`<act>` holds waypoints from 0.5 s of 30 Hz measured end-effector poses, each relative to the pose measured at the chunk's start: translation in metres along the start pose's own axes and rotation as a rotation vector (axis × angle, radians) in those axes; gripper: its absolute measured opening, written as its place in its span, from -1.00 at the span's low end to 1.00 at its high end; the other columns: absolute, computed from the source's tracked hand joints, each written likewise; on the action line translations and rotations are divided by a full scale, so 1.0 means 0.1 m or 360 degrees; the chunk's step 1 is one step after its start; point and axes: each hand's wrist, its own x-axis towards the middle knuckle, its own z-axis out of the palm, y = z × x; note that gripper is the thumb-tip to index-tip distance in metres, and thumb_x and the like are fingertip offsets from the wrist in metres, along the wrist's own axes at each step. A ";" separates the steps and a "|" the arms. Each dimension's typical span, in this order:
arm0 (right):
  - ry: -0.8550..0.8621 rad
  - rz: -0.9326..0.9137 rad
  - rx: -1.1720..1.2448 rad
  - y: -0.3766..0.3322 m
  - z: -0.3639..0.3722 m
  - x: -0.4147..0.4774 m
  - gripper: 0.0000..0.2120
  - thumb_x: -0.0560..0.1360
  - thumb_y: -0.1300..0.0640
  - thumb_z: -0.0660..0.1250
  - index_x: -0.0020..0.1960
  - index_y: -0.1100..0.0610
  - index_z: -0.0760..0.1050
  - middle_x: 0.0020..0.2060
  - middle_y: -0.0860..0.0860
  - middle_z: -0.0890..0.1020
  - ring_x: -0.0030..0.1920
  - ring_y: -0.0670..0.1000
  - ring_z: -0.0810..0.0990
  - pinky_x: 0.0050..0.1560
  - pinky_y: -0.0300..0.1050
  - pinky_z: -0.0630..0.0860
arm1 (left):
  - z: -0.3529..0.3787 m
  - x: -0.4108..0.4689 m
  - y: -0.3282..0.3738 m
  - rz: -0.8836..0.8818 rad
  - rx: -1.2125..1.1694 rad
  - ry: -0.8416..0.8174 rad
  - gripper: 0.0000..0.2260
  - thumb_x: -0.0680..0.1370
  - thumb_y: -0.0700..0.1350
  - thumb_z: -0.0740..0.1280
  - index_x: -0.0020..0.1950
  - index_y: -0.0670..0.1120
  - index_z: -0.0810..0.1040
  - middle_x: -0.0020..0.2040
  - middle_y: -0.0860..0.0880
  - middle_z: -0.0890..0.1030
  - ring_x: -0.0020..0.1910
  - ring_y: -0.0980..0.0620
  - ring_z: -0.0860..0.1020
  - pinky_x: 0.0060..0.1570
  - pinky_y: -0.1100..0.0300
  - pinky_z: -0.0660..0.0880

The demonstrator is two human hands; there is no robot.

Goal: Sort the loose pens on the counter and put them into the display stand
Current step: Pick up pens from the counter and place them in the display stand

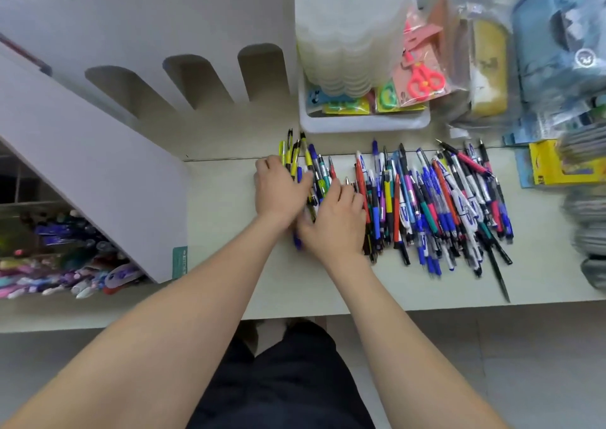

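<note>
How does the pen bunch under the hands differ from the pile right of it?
The bunch is smaller, largely yellow-and-black, and partly under the left hand and right hand; the pile is larger, mostly blue, white and red. Both lie on the counter, roughly parallel.

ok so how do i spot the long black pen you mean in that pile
Start at the big spread of loose pens on the pale counter, below the white tray. Go to its near right corner, where the long black pen lies slanted toward the counter's front edge. It alone juts well past the other pens' ends.
</note>
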 end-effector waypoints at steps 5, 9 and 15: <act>0.0037 0.0061 -0.0175 -0.09 0.17 0.02 -0.11 0.34 -0.18 0.60 0.42 0.33 0.36 0.14 0.17 0.54 0.10 0.16 0.51 0.00 -0.02 0.55 | 0.04 0.01 0.11 0.0037 0.0168 -0.0102 -0.53 0.58 0.10 0.48 0.28 -0.20 0.46 0.22 -0.20 0.56 0.20 -0.25 0.56 0.06 -0.04 0.48; 0.0005 -0.0076 -0.0227 -0.12 0.24 0.04 -0.46 0.42 0.06 0.49 0.26 0.30 0.41 0.06 0.17 0.48 0.00 0.13 0.43 -0.02 -0.06 0.41 | -0.02 -0.03 0.07 -0.0061 0.0160 -0.0163 -0.71 0.65 -0.01 0.42 0.16 -0.18 0.42 0.16 -0.23 0.61 0.12 -0.27 0.58 -0.12 0.01 0.37; -0.0179 -0.0135 -0.0285 -0.18 0.28 0.05 -0.67 0.51 0.28 0.29 0.27 0.27 0.38 0.12 0.18 0.46 0.09 0.16 0.45 -0.06 -0.10 0.21 | -0.15 -0.08 -0.06 -0.0118 0.0241 -0.0192 -0.88 0.60 -0.14 0.34 0.05 -0.19 0.49 0.05 -0.20 0.60 0.05 -0.30 0.59 -0.17 0.03 0.39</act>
